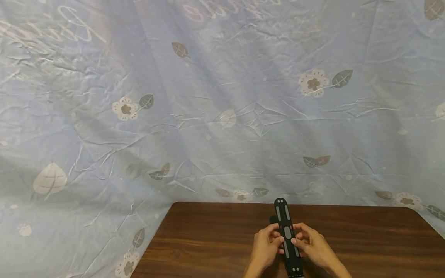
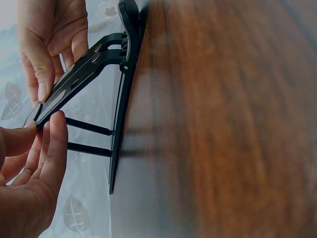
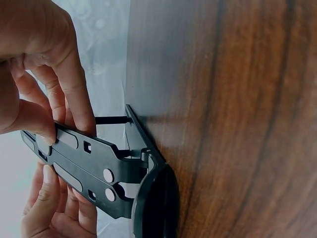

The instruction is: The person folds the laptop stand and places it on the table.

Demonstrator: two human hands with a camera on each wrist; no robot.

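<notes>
A black folding stand, apparently a laptop stand (image 1: 287, 233), has grey pads along its upper plate and stands near the table's far edge. My left hand (image 1: 265, 247) pinches one long edge of that plate between thumb and fingers. On the opposite edge my right hand (image 1: 314, 247) grips it the same way. In the left wrist view the upper plate is tilted up from a hinge, and two thin struts (image 2: 89, 149) join it to the flat base (image 2: 119, 129). A curved lip (image 3: 156, 203) at the hinge end shows in the right wrist view.
The brown wood-grain table (image 1: 201, 239) has rounded far corners. Behind it and at the left hangs a wrinkled pale blue cloth (image 1: 222, 146) printed with leaves and flowers, close against the table's far edge.
</notes>
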